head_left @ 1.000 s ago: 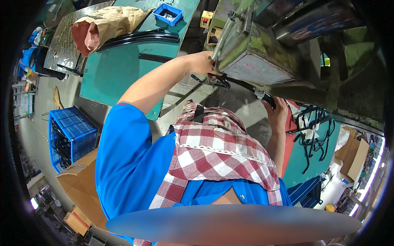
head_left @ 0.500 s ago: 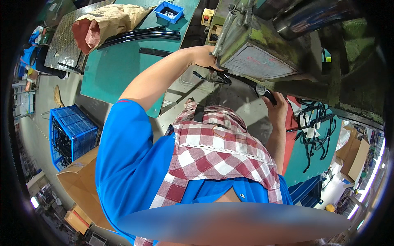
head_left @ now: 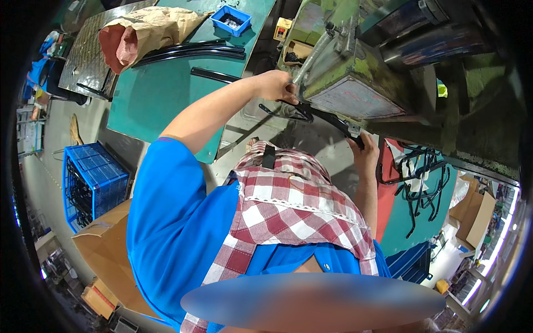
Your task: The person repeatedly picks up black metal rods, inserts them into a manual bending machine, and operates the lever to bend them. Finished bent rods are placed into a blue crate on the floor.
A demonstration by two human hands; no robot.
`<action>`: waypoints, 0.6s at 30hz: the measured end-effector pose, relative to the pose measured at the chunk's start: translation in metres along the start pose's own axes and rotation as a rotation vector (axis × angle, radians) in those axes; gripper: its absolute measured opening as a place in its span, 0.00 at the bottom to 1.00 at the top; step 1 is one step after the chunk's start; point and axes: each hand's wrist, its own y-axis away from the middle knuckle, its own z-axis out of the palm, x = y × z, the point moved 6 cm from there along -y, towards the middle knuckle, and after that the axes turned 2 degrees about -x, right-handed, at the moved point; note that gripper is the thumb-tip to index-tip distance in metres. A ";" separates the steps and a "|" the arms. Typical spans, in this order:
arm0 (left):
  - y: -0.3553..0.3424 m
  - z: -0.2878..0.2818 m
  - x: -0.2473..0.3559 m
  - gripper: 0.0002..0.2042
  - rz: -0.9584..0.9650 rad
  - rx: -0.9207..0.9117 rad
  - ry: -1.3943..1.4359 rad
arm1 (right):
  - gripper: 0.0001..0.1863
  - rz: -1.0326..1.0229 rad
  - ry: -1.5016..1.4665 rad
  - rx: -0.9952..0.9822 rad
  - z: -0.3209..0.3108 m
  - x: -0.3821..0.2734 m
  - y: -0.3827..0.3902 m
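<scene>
A long black strip (head_left: 335, 120) slants from upper left to lower right, just below the overhanging head of a worn green machine (head_left: 383, 69). My left hand (head_left: 277, 87) has its fingers curled round the upper left end of this strip, close to a coil spring (head_left: 315, 55) on the machine. At the lower right end, my right hand (head_left: 366, 154) is closed on the strip, beside a small metal block (head_left: 352, 129). The machine hides part of the strip's far side. Below my left hand is a bent black bar (head_left: 283, 115).
Left, a green table (head_left: 150, 105) bears black strips (head_left: 194, 53), a paper sack (head_left: 150, 30) and a blue tray (head_left: 244, 26). Bent black tubes (head_left: 419, 177) lie on the right-hand table. A blue crate (head_left: 102, 177) and a cardboard box (head_left: 111, 250) stand at left.
My right hand has moved a little left and down with its end of the strip. My left hand is slightly lower in the picture; the view itself has shifted a little. Both keep their hold.
</scene>
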 end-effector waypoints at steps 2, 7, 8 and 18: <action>0.005 -0.004 0.014 0.18 -0.085 -0.038 -0.045 | 0.20 0.050 0.034 -0.047 0.008 0.011 0.002; 0.011 -0.018 0.043 0.21 -0.327 -0.263 -0.237 | 0.24 0.146 0.059 -0.141 0.027 0.038 0.002; 0.010 -0.018 0.039 0.18 -0.279 -0.222 -0.201 | 0.25 0.040 0.222 -0.055 0.020 0.032 0.001; 0.000 -0.004 0.043 0.22 -0.164 -0.309 -0.221 | 0.23 -0.252 0.291 -0.270 0.087 -0.076 -0.046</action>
